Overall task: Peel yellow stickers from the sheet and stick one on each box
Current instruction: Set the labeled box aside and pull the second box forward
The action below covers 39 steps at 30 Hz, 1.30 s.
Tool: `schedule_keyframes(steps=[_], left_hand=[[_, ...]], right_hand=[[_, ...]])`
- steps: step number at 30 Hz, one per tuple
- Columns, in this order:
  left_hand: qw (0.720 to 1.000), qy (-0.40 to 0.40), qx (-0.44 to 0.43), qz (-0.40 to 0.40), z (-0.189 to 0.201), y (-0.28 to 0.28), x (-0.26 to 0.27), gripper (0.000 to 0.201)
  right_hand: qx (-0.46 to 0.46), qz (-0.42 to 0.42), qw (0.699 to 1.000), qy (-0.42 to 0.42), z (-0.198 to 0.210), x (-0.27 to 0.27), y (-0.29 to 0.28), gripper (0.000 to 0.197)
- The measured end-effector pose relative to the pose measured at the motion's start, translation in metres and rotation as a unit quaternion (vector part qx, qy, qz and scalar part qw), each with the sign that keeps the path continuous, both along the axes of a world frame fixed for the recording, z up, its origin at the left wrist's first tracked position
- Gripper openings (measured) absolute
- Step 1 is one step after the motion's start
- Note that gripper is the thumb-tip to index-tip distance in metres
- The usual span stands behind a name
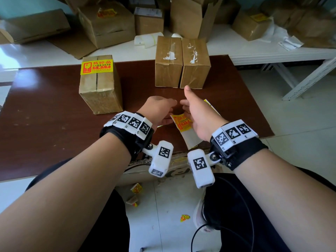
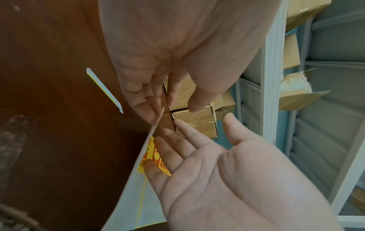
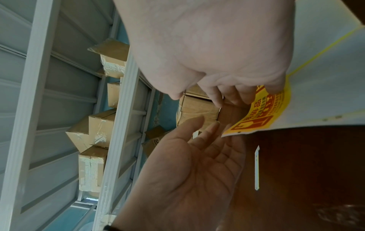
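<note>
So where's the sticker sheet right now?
In the head view the sticker sheet lies at the brown table's near edge, under the right hand, close beside the left hand.
</note>
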<state>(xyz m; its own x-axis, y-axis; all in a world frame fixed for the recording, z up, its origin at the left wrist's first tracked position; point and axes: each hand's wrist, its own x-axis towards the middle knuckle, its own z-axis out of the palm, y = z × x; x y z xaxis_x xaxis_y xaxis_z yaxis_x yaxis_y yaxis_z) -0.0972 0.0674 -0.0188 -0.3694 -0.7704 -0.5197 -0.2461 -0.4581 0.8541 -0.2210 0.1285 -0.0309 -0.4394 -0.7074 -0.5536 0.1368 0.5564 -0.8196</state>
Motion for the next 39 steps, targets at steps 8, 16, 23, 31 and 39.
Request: schedule_keyframes(steps=[8,16,23,31,39], left_hand=[[0.993,-0.058,-0.028,-0.103,-0.007,0.008,0.005,0.033],[0.98,-0.079,-0.171,-0.059,0.001,-0.006,0.017,0.032],[0.965,0.003,-0.262,-0.009,0.014,-0.012,0.03,0.028],[0.953,0.062,-0.297,0.018,0.012,-0.018,0.029,0.021],[0.942,0.088,-0.315,0.071,0.009,-0.028,0.028,0.018]], right_hand=[[0.002,0.014,1.0,-0.003,0.004,0.002,0.001,0.089],[-0.043,-0.045,0.998,-0.019,0.033,-0.006,0.014,0.079],[-0.127,-0.08,0.986,0.068,0.064,-0.006,0.052,0.058],[-0.044,0.122,0.903,0.41,0.056,-0.01,0.05,0.05],[-0.097,0.135,0.925,0.341,0.046,-0.017,0.04,0.012]])
